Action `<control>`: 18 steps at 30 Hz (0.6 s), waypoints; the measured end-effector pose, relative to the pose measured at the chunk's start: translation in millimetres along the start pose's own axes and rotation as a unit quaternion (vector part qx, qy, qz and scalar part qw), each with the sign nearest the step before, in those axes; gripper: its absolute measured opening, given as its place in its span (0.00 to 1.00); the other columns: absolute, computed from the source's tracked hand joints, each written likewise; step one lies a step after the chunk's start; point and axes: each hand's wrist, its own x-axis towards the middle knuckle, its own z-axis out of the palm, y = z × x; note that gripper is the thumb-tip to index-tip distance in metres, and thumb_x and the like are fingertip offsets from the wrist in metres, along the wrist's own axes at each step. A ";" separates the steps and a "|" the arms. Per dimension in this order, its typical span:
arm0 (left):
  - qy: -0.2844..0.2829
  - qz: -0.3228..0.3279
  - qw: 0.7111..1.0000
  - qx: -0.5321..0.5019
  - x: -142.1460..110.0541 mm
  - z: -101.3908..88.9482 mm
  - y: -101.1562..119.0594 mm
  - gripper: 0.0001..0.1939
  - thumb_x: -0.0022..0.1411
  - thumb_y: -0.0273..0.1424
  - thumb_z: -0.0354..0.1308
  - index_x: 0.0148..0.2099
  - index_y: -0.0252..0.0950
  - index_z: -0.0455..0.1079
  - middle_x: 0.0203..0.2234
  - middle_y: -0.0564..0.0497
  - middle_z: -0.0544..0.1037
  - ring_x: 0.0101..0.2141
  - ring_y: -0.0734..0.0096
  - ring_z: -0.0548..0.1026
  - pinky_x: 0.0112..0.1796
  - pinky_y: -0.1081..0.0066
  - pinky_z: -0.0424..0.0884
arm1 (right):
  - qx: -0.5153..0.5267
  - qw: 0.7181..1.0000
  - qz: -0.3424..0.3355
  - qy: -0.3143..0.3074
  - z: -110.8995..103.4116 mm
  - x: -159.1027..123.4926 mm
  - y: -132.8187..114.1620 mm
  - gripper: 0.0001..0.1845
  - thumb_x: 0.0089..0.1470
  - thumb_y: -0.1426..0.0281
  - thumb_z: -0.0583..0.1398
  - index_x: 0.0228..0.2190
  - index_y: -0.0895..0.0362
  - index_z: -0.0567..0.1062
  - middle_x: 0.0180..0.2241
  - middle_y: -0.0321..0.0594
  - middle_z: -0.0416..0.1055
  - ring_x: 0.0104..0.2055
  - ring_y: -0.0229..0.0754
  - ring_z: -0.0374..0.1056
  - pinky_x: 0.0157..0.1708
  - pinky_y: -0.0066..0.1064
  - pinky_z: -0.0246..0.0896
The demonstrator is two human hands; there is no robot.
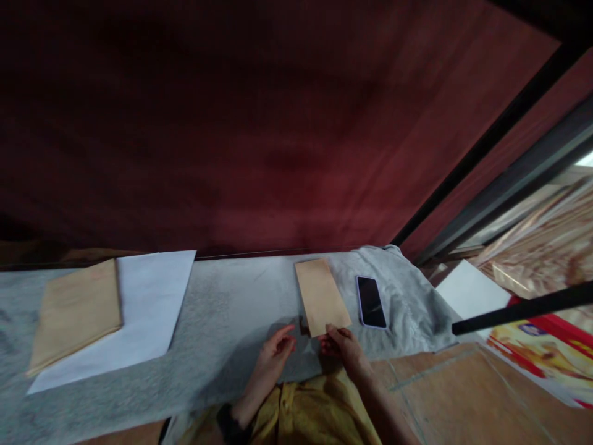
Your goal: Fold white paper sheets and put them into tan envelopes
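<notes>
head view. brown paper (320,293) lies on the grey cloth (231,309) of a long, narrow surface, in front of the person and a little right of the middle. edges: its far short edge sits close to the far edge of the surface, where the dark red hanging cloth (259,185) rises like a wall; its near short edge is close to the near side, by the yellow garment (301,411). room: to the left, a wide stretch of grey cloth runs to the white sheet (152,303), on which the brown stack (81,312) partly rests. to the right, only a narrow strip of cloth separates the paper from the phone (371,301), which lies dark screen up. past the phone the cloth is rumpled, and a black bar (523,308) reaches in from the right over the tiled floor (445,383) side.

orientation: long axis of the paper runs away from the person, far end leaning left, near end right; the phone leans the same way.

hands: right hand (341,346) pinches the near short edge of the paper, thumb above. left hand (277,347) is beside the near left corner, apart from the paper, fingers loosely curled, grip relaxed; cannot tell whether it touches the cloth.
</notes>
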 end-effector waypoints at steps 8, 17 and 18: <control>0.003 -0.007 1.000 -0.009 -1.0 -0.7 -2.3 0.31 0.50 0.55 0.65 0.48 0.37 0.78 0.33 0.45 0.82 0.34 0.58 0.79 0.39 0.60 0.76 | 0.032 0.999 0.007 0.021 -1.9 1.4 1.4 0.25 0.35 0.53 0.77 0.23 0.59 0.77 0.25 0.43 0.80 0.21 0.37 0.72 0.24 0.27 0.72; -0.002 0.016 1.000 -0.019 -1.1 -1.7 -9.2 0.27 0.53 0.52 0.65 0.47 0.38 0.79 0.32 0.45 0.83 0.34 0.58 0.80 0.39 0.60 0.77 | 0.023 0.999 0.005 0.026 -4.2 -1.2 6.3 0.27 0.39 0.47 0.74 0.25 0.58 0.76 0.26 0.42 0.80 0.22 0.38 0.73 0.24 0.27 0.72; -0.004 0.014 1.000 -0.015 -1.1 -1.9 -9.9 0.27 0.53 0.52 0.65 0.47 0.38 0.79 0.32 0.45 0.83 0.34 0.58 0.80 0.39 0.60 0.77 | 0.018 1.000 0.005 0.025 -4.3 -1.0 6.5 0.28 0.40 0.46 0.73 0.25 0.58 0.76 0.26 0.42 0.80 0.22 0.39 0.73 0.24 0.28 0.72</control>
